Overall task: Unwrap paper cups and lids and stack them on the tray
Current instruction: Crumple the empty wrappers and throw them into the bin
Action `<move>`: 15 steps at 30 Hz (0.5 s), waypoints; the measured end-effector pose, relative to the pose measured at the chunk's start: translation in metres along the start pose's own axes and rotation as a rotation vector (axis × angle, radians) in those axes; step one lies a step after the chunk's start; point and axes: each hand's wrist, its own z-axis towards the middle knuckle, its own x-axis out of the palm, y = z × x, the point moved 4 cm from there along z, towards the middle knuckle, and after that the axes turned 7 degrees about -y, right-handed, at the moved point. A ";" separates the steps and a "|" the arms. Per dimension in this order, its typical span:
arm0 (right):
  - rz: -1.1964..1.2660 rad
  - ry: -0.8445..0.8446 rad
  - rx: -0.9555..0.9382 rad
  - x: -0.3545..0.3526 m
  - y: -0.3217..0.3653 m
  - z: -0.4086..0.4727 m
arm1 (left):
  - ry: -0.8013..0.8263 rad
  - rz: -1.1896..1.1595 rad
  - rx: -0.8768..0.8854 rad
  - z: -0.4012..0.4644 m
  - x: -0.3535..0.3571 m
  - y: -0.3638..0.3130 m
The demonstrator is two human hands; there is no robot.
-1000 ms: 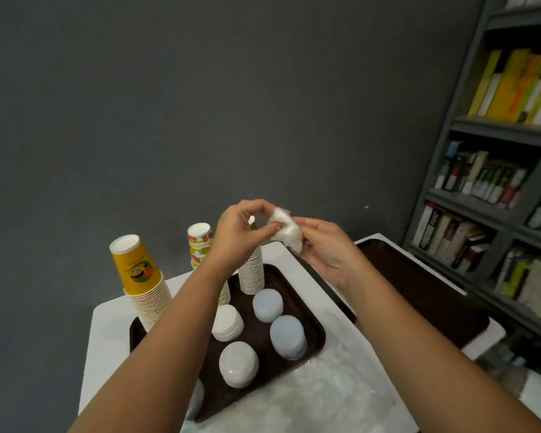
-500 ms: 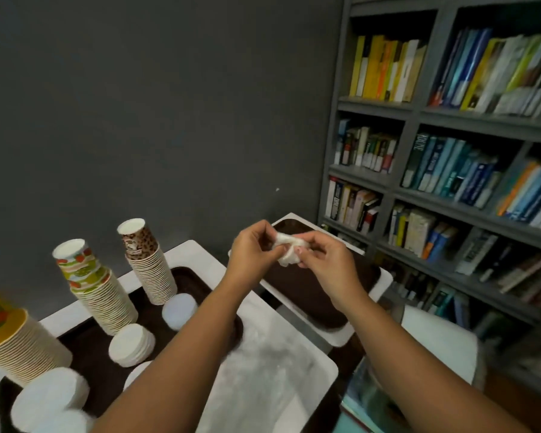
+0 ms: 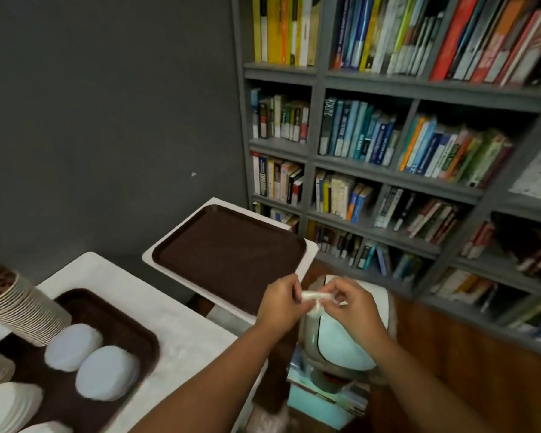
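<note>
My left hand (image 3: 280, 303) and my right hand (image 3: 352, 303) both pinch a small crumpled wad of clear plastic wrap (image 3: 316, 296), held in the air to the right of the table, above a pale bin-like object. At the lower left a brown tray (image 3: 138, 332) carries stacks of white lids (image 3: 107, 371) and a leaning stack of patterned paper cups (image 3: 16, 307), partly cut off by the frame edge.
A second brown tray (image 3: 228, 254) lies on a white table behind my hands. A grey bookshelf (image 3: 403, 170) full of books fills the right side. A pale bin-like object (image 3: 338, 342) and wooden floor are below my hands.
The view has swung right, away from the filled tray towards the bookshelf. My hands have moved right and down with the wrap, squeezing it into a smaller wad.
</note>
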 end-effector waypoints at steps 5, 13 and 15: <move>-0.192 0.073 0.024 -0.013 -0.053 -0.014 | 0.205 0.290 0.097 0.001 0.055 0.006; -0.479 0.327 0.098 0.001 -0.095 -0.034 | 0.575 0.615 0.068 -0.008 0.112 0.013; -0.535 0.372 0.105 0.007 -0.099 -0.034 | 0.591 0.629 0.067 -0.010 0.118 0.016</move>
